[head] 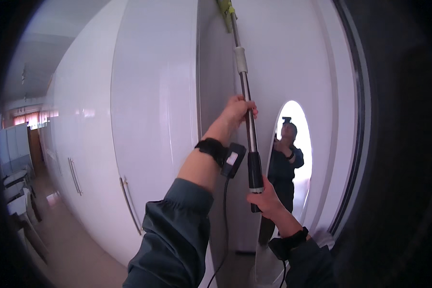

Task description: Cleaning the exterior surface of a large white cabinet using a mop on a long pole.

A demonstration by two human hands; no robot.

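Note:
My left hand (pixel 239 108) is wrapped around the middle of a telescopic metal pole (pixel 252 135). Lower down, my right hand (pixel 267 201) grips the pole's black handle (pixel 255 169) near its bottom end. The pole rises steeply, leaning a little to the left, past a pale grey collar (pixel 241 59). At its top is a yellow-green mop head (pixel 224 14), partly cut off by the upper picture edge. It lies high up near the corner between the grey cabinet side and the white wall (pixel 284 46); whether it touches is hard to tell.
Tall glossy white wardrobe doors (pixel 154 90) with long metal handles (pixel 129 205) line the left. An oval-topped standing mirror (pixel 302 144) at right reflects a person. Cables hang from the wrist devices (pixel 234 160). White chairs (pixel 19 205) stand far left on the tiled floor (pixel 68 237).

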